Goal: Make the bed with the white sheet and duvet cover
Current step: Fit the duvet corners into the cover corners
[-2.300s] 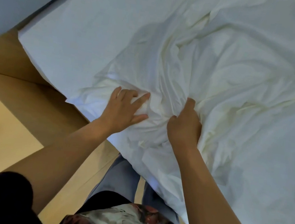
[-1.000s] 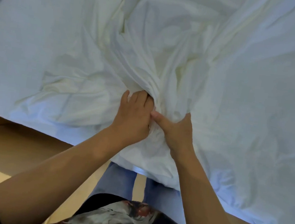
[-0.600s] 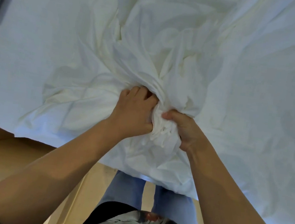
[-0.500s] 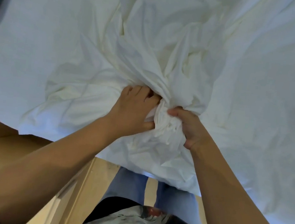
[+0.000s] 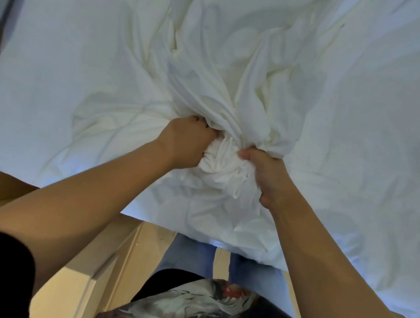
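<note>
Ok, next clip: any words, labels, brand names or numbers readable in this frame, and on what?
None can be read.
The white bedding shows no tag or label in view.
The shirt print is a picture, and no letters can be made out in it.

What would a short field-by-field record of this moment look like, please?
Bed: smooth white surface on the left, rumpled on the right
Left hand: grips bunched white fabric
Right hand: grips the same bunch, close beside the left
Fabric state: crumpled, gathered near the bed's near edge
Floor: light wood, below that edge
</note>
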Action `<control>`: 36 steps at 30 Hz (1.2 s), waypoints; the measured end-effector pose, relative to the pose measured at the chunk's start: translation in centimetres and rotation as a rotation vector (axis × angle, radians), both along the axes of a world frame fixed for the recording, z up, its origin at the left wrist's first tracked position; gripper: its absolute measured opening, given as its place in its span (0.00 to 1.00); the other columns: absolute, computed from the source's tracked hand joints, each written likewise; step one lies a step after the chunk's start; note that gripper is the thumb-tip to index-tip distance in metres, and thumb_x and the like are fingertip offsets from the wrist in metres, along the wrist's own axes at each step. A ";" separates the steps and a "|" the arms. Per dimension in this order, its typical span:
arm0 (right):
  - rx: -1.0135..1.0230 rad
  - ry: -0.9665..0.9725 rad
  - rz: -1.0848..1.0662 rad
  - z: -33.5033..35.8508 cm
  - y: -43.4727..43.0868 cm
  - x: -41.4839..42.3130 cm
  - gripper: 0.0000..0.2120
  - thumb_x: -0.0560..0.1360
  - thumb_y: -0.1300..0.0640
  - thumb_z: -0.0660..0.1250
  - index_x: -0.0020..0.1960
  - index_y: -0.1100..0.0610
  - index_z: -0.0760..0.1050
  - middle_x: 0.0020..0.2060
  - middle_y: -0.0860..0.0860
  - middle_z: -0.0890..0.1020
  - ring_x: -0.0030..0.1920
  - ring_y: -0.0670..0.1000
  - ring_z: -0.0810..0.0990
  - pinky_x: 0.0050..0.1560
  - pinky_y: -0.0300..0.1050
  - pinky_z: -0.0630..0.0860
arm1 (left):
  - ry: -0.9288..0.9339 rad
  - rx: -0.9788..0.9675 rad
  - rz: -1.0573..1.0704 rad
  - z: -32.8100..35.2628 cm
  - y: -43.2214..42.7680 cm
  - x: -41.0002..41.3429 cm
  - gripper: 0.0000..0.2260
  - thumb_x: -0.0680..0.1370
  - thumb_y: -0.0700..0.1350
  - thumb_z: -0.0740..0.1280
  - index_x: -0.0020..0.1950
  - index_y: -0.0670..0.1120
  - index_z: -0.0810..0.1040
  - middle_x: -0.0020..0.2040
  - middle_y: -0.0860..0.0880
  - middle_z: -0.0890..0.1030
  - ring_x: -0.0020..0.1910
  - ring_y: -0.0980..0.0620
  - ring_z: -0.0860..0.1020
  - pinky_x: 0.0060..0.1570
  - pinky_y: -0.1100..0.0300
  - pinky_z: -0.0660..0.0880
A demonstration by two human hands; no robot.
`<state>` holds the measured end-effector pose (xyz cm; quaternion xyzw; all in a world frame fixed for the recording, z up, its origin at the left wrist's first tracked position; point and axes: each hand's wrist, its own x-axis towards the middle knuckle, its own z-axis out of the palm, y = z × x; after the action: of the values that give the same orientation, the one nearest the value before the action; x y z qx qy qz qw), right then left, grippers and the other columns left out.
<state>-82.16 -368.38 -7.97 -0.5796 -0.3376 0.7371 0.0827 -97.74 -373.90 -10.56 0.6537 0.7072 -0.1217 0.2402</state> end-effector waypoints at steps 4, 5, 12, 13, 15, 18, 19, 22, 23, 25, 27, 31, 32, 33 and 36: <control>0.076 0.022 -0.017 2.9 0.5 0.9 0.09 0.66 0.65 0.68 0.43 0.55 0.77 0.38 0.49 0.82 0.43 0.52 0.81 0.44 0.44 0.78 | -0.102 -0.022 0.087 4.6 0.0 -1.1 0.23 0.76 0.45 0.64 0.71 0.49 0.66 0.65 0.48 0.74 0.60 0.46 0.75 0.53 0.55 0.71; 0.090 0.025 -0.016 3.9 0.7 1.4 0.10 0.62 0.63 0.68 0.43 0.55 0.77 0.38 0.49 0.82 0.43 0.52 0.81 0.45 0.45 0.78 | -0.118 -0.023 0.105 6.0 -0.2 -1.6 0.23 0.75 0.45 0.64 0.70 0.49 0.67 0.64 0.48 0.75 0.60 0.45 0.75 0.54 0.54 0.71; 0.200 -0.053 0.014 7.5 1.1 3.8 0.11 0.71 0.69 0.64 0.46 0.55 0.76 0.39 0.52 0.80 0.40 0.53 0.80 0.36 0.43 0.75 | 0.107 0.115 0.135 12.0 -4.0 -8.7 0.17 0.71 0.47 0.67 0.58 0.43 0.74 0.51 0.41 0.80 0.49 0.39 0.78 0.41 0.55 0.68; 0.214 -0.058 0.013 7.4 0.6 3.3 0.12 0.70 0.70 0.64 0.47 0.55 0.76 0.40 0.51 0.81 0.42 0.53 0.80 0.38 0.44 0.76 | 0.149 0.102 0.128 11.8 -4.3 -8.7 0.16 0.72 0.46 0.68 0.59 0.44 0.73 0.50 0.42 0.80 0.48 0.39 0.78 0.40 0.55 0.68; 0.204 -0.069 -0.006 7.1 -0.4 2.5 0.13 0.70 0.70 0.64 0.49 0.56 0.77 0.43 0.52 0.81 0.45 0.54 0.81 0.41 0.45 0.77 | 0.126 0.098 0.132 11.2 -4.7 -8.2 0.15 0.71 0.46 0.68 0.55 0.43 0.72 0.47 0.43 0.79 0.46 0.40 0.78 0.37 0.56 0.67; 0.180 -0.087 -0.018 6.5 -1.1 2.5 0.14 0.70 0.69 0.66 0.52 0.57 0.77 0.44 0.52 0.82 0.45 0.53 0.81 0.40 0.45 0.77 | 0.060 0.080 0.139 9.7 -5.2 -8.0 0.13 0.71 0.46 0.68 0.52 0.43 0.69 0.45 0.44 0.78 0.44 0.40 0.77 0.36 0.56 0.66; 0.184 -0.097 -0.012 6.4 -1.2 2.4 0.13 0.70 0.69 0.66 0.50 0.56 0.76 0.44 0.51 0.82 0.44 0.53 0.81 0.39 0.44 0.77 | 0.047 0.074 0.149 9.3 -5.3 -8.0 0.13 0.71 0.46 0.68 0.52 0.44 0.69 0.46 0.44 0.78 0.45 0.41 0.77 0.37 0.56 0.67; 0.225 -0.115 0.030 5.9 -1.4 1.5 0.12 0.71 0.69 0.66 0.44 0.53 0.75 0.40 0.48 0.80 0.40 0.47 0.79 0.38 0.40 0.76 | 0.011 0.054 0.187 8.9 -5.0 -7.7 0.13 0.72 0.46 0.68 0.52 0.46 0.68 0.47 0.45 0.78 0.47 0.41 0.77 0.38 0.57 0.65; 0.248 -0.135 0.039 5.8 -1.5 1.1 0.10 0.72 0.69 0.66 0.45 0.54 0.75 0.39 0.48 0.79 0.39 0.46 0.78 0.37 0.38 0.75 | 0.009 0.045 0.186 9.0 -4.7 -7.8 0.13 0.73 0.47 0.68 0.53 0.46 0.68 0.48 0.44 0.78 0.47 0.41 0.76 0.39 0.57 0.64; 0.289 -0.182 0.020 5.7 -1.3 0.6 0.08 0.72 0.68 0.66 0.49 0.59 0.77 0.39 0.50 0.79 0.39 0.46 0.77 0.38 0.41 0.73 | 0.023 0.046 0.151 8.9 -4.3 -8.5 0.16 0.72 0.51 0.65 0.55 0.45 0.70 0.48 0.44 0.79 0.46 0.41 0.76 0.39 0.58 0.65; 0.293 -0.170 -0.031 6.1 -0.5 1.2 0.08 0.72 0.70 0.64 0.44 0.58 0.77 0.35 0.52 0.81 0.38 0.49 0.79 0.38 0.41 0.72 | 0.051 0.057 0.124 8.7 -4.2 -9.9 0.20 0.70 0.54 0.63 0.56 0.44 0.72 0.48 0.43 0.80 0.46 0.41 0.77 0.39 0.57 0.68; 0.240 -0.212 -0.209 7.0 2.8 6.5 0.13 0.73 0.71 0.60 0.38 0.55 0.72 0.27 0.47 0.78 0.31 0.47 0.77 0.28 0.35 0.72 | 0.114 0.081 0.172 7.7 -3.8 -12.0 0.13 0.74 0.47 0.66 0.58 0.44 0.74 0.52 0.42 0.80 0.50 0.39 0.78 0.43 0.54 0.69; 0.233 -0.252 -0.221 6.8 3.4 7.5 0.13 0.73 0.71 0.60 0.39 0.55 0.73 0.31 0.48 0.78 0.34 0.49 0.77 0.30 0.37 0.73 | 0.124 0.079 0.169 7.3 -3.5 -12.1 0.12 0.74 0.45 0.66 0.57 0.45 0.74 0.52 0.42 0.80 0.50 0.40 0.78 0.43 0.54 0.69; 0.226 -0.300 -0.196 6.5 3.5 8.0 0.12 0.73 0.70 0.61 0.40 0.54 0.74 0.34 0.50 0.78 0.35 0.50 0.77 0.32 0.39 0.73 | 0.132 0.059 0.157 6.9 -3.2 -11.9 0.12 0.74 0.44 0.66 0.56 0.45 0.74 0.52 0.43 0.80 0.50 0.40 0.78 0.42 0.55 0.69; 0.205 -0.331 -0.104 5.1 2.7 7.4 0.10 0.71 0.69 0.64 0.44 0.55 0.75 0.38 0.51 0.78 0.38 0.52 0.78 0.34 0.41 0.73 | 0.150 -0.011 0.136 5.9 -2.9 -11.5 0.17 0.73 0.43 0.65 0.62 0.45 0.72 0.53 0.44 0.79 0.52 0.41 0.77 0.44 0.54 0.72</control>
<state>-74.80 -365.67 -2.87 -0.6982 -0.3895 0.5880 0.1228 -109.21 -376.85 -4.69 0.5921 0.7651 -0.1577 0.1981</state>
